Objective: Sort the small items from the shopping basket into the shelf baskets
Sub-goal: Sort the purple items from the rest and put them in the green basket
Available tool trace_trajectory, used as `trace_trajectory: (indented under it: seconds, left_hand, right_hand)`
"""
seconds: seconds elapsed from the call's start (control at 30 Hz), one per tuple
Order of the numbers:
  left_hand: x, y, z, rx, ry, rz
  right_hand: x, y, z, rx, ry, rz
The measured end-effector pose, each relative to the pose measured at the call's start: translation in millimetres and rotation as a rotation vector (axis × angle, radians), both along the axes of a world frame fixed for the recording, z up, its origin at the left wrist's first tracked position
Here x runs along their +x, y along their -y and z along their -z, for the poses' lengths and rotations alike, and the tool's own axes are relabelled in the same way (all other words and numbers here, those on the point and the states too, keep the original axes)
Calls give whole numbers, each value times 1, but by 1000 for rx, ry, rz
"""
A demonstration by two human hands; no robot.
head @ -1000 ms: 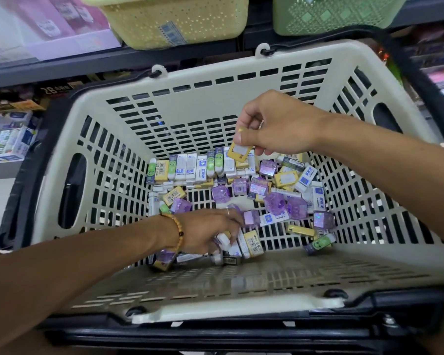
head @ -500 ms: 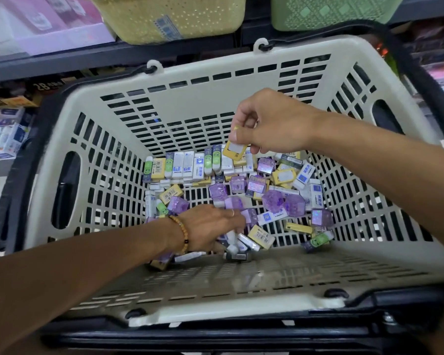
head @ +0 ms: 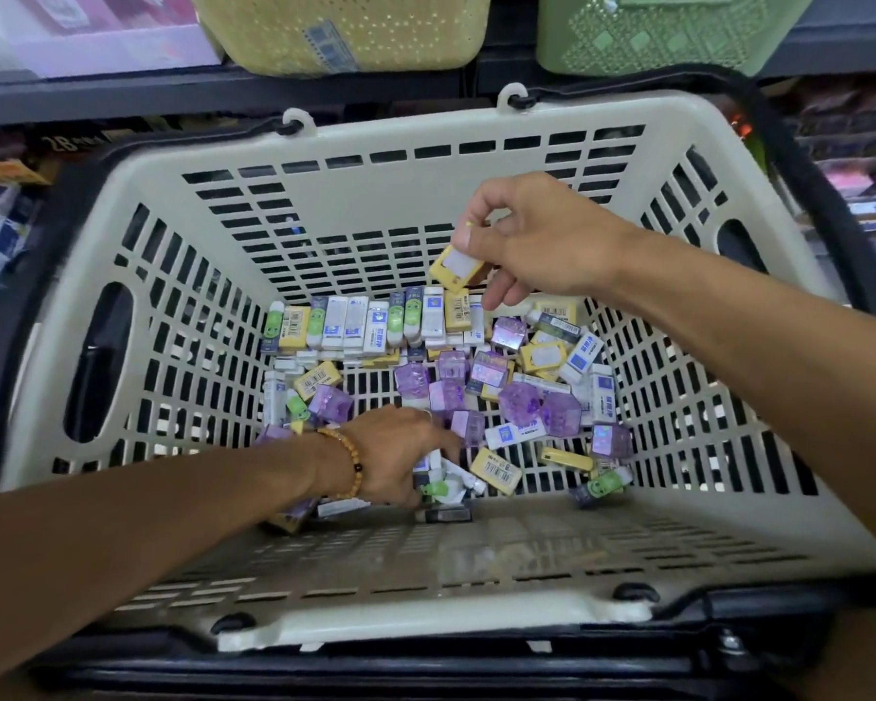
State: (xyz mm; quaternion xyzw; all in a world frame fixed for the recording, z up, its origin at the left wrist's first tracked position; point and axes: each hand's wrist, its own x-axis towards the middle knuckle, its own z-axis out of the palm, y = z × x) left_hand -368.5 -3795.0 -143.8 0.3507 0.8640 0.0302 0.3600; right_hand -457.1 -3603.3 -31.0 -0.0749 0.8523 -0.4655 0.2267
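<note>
Two hands reach into a cream shopping basket [head: 405, 129] full of small erasers.

Up high, the right hand [head: 537, 245] pinches a yellow eraser [head: 457, 268] with a white label. Low down, the left hand [head: 400, 455] curls its fingers into the pile [head: 476, 387] of white, yellow, green and purple items; what it holds I cannot tell. Label words are too small to read. Yellow [head: 345, 27] and green [head: 668, 27] shelf baskets sit above.
</note>
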Motion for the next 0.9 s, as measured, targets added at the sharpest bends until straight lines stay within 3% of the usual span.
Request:
trace_trajectory:
  seconds: [0.17,0.37,0.63,0.77,0.9]
  left_hand:
    - [7,-7,3,-18,-159,45]
    - [-3,-4,-18,9,-38,-72]
    - [-12,23,-85,216,132,-617]
    - [-4,45,-105,360,143,-948]
    - [-1,52,-112,347,52,-1015]
  right_hand:
    - [-7,-9,17,14,59,92]
    - [-14,-12,39,67,109,138]
    - [-22,5,66,206,305,72]
    - [-23,17,77,165,320,190]
    - [-21,15,74,97,315,267]
